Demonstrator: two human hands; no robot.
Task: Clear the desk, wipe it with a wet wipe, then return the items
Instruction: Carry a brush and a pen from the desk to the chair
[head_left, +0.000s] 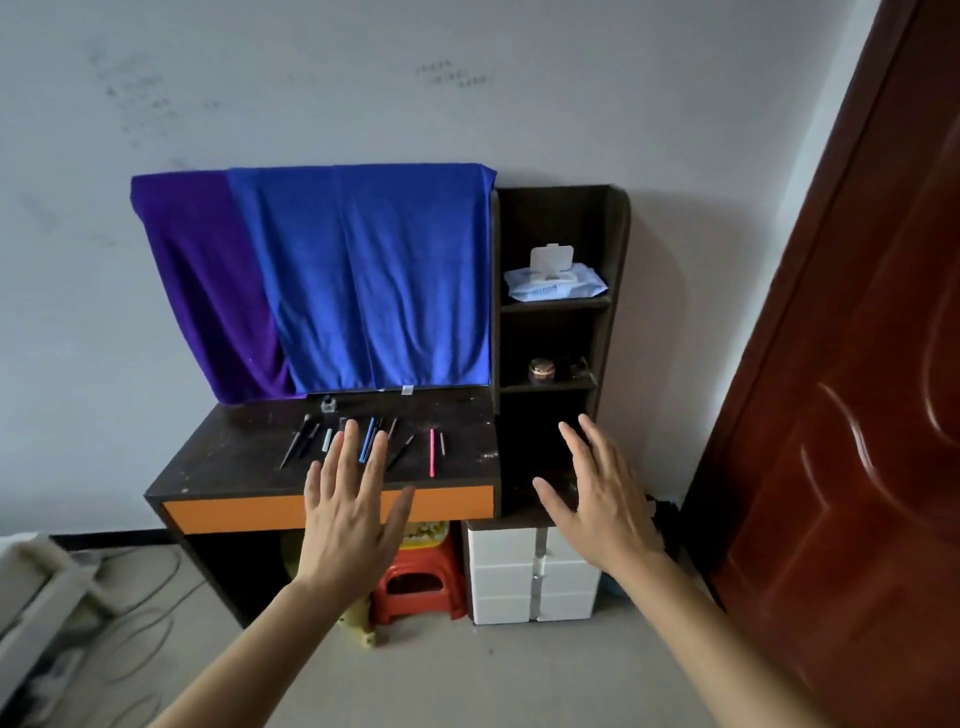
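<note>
A: Hands?
B: We have the left hand (348, 514) and right hand (597, 504) both up, near side of the desk (234, 447), fingers straight and spread, holding nothing.
A: Items?
B: We see pens and brushes (296, 441) in a row on the desk top, blue pen (367, 440) mid-row, pink pen (431, 452) right of it, small bottle (327, 403) at the far edge. Wet wipe pack (556, 280) sits on the top shelf (556, 304) at right, lid flipped up.
</note>
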